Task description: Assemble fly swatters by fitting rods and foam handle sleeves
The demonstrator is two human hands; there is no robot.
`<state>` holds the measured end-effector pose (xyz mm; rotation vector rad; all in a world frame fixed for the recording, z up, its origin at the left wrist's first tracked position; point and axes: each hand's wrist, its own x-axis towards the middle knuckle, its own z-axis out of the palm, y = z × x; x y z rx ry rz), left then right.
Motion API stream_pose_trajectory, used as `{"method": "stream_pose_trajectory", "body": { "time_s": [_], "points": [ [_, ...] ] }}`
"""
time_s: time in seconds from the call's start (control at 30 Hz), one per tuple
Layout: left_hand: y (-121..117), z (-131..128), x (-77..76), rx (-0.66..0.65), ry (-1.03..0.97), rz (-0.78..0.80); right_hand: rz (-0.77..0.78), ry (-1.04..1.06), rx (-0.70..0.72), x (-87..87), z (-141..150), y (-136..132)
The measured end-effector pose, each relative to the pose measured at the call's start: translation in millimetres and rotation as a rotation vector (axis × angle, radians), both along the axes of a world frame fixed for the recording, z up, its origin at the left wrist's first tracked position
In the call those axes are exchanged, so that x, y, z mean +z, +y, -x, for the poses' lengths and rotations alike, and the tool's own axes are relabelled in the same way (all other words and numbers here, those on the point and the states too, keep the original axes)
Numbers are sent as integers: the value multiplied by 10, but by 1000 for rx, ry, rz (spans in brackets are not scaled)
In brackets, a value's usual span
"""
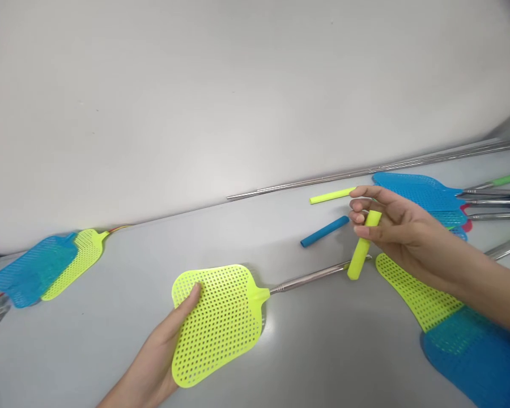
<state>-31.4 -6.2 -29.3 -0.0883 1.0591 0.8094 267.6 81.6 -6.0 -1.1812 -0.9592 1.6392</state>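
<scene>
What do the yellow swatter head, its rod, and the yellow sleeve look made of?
Swatter head: matte moulded plastic, judging by its even perforated grid. Rod: polished metal, shiny silver with stepped sections. Yellow sleeve: probably soft plastic or rubber; smooth, dull, seamless tube.

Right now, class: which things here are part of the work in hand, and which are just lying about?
In hand:
left hand gripping the yellow swatter head
its metal rod
right hand holding the yellow grip sleeve

Lying about:
blue sleeve
loose yellow sleeve
swatter pair at far left
swatter pile at right
</scene>
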Motion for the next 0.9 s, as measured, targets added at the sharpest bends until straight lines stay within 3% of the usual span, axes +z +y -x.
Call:
{"method": "stream_pose_trajectory", "body": {
  "time_s": [0.17, 0.37, 0.7, 0.8, 0.9],
  "points": [
    [24, -20, 50, -5, 17, -5, 127, 126, -93, 72, -67, 83],
    [47, -52, 101, -16, 1, -24, 163, 200, -164, 137, -77, 120],
    [45, -52, 106, -1, -25, -32, 132, 308, -255, 1, -212, 202],
    [43, -54, 101, -7, -24, -34, 119, 290, -213, 23, -180, 164],
    [38, -51, 80, 13, -16, -46, 113, 162, -74, 37, -137, 97]
  ]
}}
